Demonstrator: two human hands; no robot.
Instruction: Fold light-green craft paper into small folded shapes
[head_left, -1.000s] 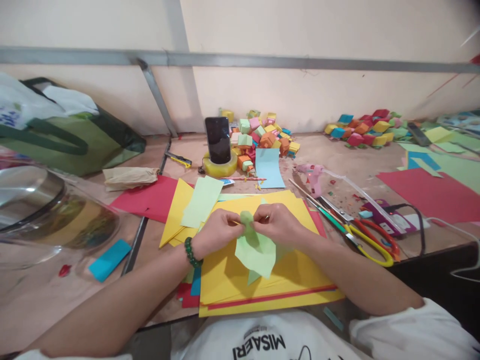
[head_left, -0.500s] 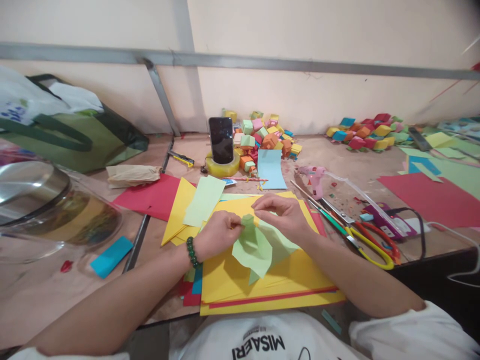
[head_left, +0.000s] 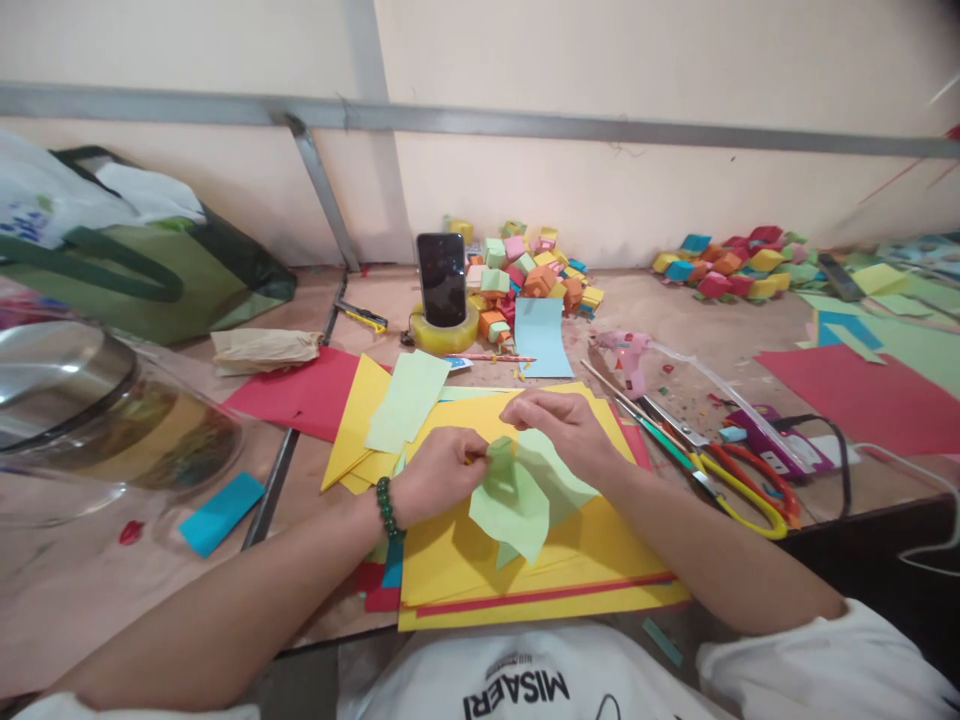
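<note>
My left hand (head_left: 442, 472), with a green bead bracelet at its wrist, pinches the top edge of a light green piece of paper (head_left: 514, 510). The paper is bent and creased, its lower part spreading out over the yellow sheets. My right hand (head_left: 559, 422) hovers just right of the paper's upper end, its fingers curled together. What those fingers hold, if anything, is hidden. Under both hands lies a stack of yellow sheets (head_left: 600, 560) with red edges showing below. Another light green sheet (head_left: 559, 470) rests on the stack, partly beneath my right hand.
Scissors (head_left: 739, 500) and a pink glue gun (head_left: 626, 355) lie to the right. A phone (head_left: 442, 278) stands on a tape roll (head_left: 454, 335) beside a pile of coloured paper cubes (head_left: 540, 280). On the left are a glass jar (head_left: 150, 430) and a green bag (head_left: 172, 280).
My right hand's fingers have curled in closer together. My left hand has shifted slightly, and the green paper has moved a little right and down with it.
</note>
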